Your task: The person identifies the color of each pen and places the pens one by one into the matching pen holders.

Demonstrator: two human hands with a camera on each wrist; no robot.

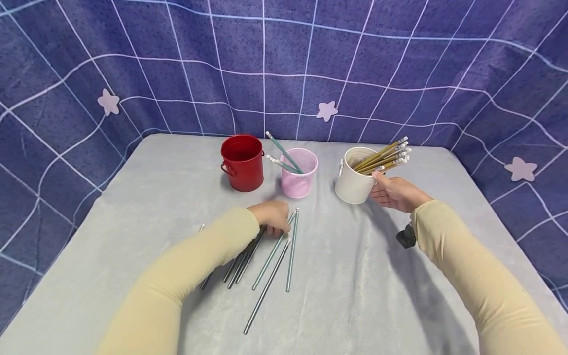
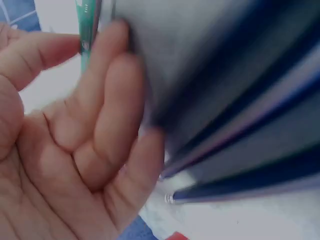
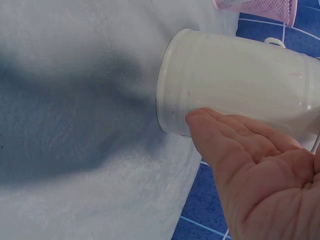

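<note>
My left hand (image 1: 274, 217) is low over the table and pinches a green pencil (image 2: 86, 17) between thumb and index finger; its other fingers are bent. Under and beside the left forearm lie several dark pencils (image 1: 244, 264). A second green pencil (image 1: 292, 256) and a dark grey pencil (image 1: 266, 291) lie just to the right. My right hand (image 1: 395, 192) is at the right side of a white bucket (image 1: 353, 190), fingers fairly straight along its wall, thumb up by the rim. Several gold pencils (image 1: 383, 158) lean out of this bucket, eraser ends up.
A pink mesh cup (image 1: 296, 187) holding a few green pencils (image 1: 284, 150) stands at the back middle. Left of it is a red bucket (image 1: 246, 175). Behind the grey-covered table (image 1: 133, 197) hangs a blue gridded curtain (image 1: 284, 49) with stars.
</note>
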